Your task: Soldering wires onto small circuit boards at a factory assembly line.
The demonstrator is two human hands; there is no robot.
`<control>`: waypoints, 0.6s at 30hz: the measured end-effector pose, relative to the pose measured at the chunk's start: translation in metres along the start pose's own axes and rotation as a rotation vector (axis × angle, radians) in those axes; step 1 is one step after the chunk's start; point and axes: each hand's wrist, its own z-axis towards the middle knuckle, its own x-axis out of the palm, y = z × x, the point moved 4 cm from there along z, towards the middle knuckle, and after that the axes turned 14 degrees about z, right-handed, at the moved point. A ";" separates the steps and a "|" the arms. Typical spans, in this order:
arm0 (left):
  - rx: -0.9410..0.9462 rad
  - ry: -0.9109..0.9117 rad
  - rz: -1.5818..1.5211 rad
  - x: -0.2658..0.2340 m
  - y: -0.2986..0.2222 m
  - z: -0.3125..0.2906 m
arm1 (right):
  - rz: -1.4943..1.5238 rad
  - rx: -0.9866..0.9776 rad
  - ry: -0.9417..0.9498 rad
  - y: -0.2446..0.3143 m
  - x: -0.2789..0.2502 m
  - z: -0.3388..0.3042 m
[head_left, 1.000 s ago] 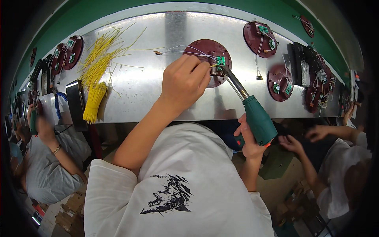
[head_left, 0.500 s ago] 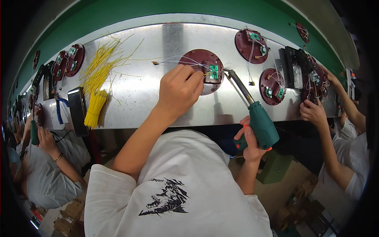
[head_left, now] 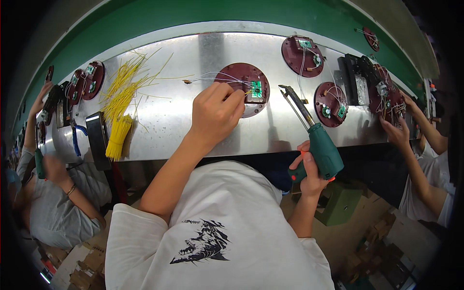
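Note:
My right hand (head_left: 311,171) is wrapped round the green handle of a soldering gun (head_left: 325,152), a finger at its orange trigger. The gun's tip points up and away, apart from the round maroon plate (head_left: 251,72) in front of me. A small green circuit board (head_left: 256,89) sits on that plate. Just left of the board, my left hand (head_left: 215,108) is closed in a pinch over the plate. A short bit of yellow wire (head_left: 247,92) shows between its fingertips and the board. White wires (head_left: 212,76) run from the plate out to the left.
A bundle of yellow wires (head_left: 118,137) lies at the left beside a dark case (head_left: 98,140) and blue-handled pliers (head_left: 76,137). More wired maroon plates (head_left: 292,60) lie to the right on the metal bench (head_left: 179,140). Co-workers' hands (head_left: 395,130) work at both sides.
The soldering gun's tip has drawn away from the board toward the right. My left hand stays pinched by the board. The co-worker at left has raised one hand.

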 end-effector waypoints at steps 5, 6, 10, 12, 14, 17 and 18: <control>0.024 0.019 0.022 -0.006 -0.006 0.005 | -0.070 -0.004 -0.002 0.005 -0.007 -0.002; 0.019 0.028 0.019 -0.007 -0.007 0.007 | -0.052 -0.020 -0.012 0.003 -0.009 0.000; 0.015 0.054 0.002 -0.011 -0.007 0.011 | -0.005 -0.055 -0.048 -0.001 -0.020 0.001; -0.041 0.082 -0.006 -0.016 -0.005 0.011 | 0.009 -0.052 -0.060 0.002 -0.026 0.000; -0.059 0.094 -0.002 -0.019 -0.003 0.013 | 0.013 -0.045 -0.076 0.004 -0.030 0.000; -0.114 0.117 0.010 -0.023 0.005 0.013 | 0.021 -0.039 -0.100 0.004 -0.035 0.001; -0.155 0.132 -0.003 -0.024 0.010 0.014 | 0.025 -0.038 -0.112 0.005 -0.036 0.002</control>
